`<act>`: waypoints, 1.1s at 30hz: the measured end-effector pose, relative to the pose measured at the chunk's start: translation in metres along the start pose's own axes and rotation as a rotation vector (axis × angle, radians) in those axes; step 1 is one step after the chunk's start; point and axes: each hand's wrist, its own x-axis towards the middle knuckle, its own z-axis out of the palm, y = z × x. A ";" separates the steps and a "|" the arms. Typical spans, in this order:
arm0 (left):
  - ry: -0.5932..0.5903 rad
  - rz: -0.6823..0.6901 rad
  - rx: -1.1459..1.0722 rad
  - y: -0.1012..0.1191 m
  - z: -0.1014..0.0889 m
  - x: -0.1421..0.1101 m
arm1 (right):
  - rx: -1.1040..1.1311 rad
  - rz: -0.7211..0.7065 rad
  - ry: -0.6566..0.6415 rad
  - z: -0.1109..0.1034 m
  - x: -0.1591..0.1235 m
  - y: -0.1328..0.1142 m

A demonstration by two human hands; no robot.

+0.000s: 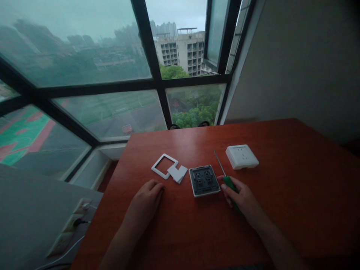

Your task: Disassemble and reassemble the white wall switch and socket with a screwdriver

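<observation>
My right hand [243,198] grips a screwdriver [230,183] by its green handle, the thin metal shaft pointing up and away. Just left of it lies an opened wall switch [204,180], its dark inside with two mechanisms facing up in a white housing. My left hand [147,198] rests on the table with fingers curled together; a tiny dark spot shows at the fingertips, too small to name. Beyond that hand lie a white square frame [157,171] and white cover plates [177,174], which overlap the frame's corner.
A white socket box [242,156] stands on the reddish wooden table [295,180], right of the screwdriver. Large windows [109,88] rise behind the table. On the low wall at left are several outlets [70,224] with plugged cords.
</observation>
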 end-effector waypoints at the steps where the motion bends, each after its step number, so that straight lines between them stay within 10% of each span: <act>1: -0.015 -0.011 0.016 0.001 -0.001 0.001 | -0.001 -0.002 0.001 0.000 0.000 0.000; 9: -0.104 -0.042 -0.005 -0.006 -0.007 0.006 | -0.004 -0.005 -0.010 -0.001 0.001 0.005; 19: 0.068 -0.017 -0.072 -0.011 -0.008 0.002 | -0.001 0.006 -0.011 -0.001 -0.001 0.003; 33: 0.113 0.209 -0.453 0.065 0.002 0.042 | 0.005 0.026 -0.015 -0.003 0.001 0.000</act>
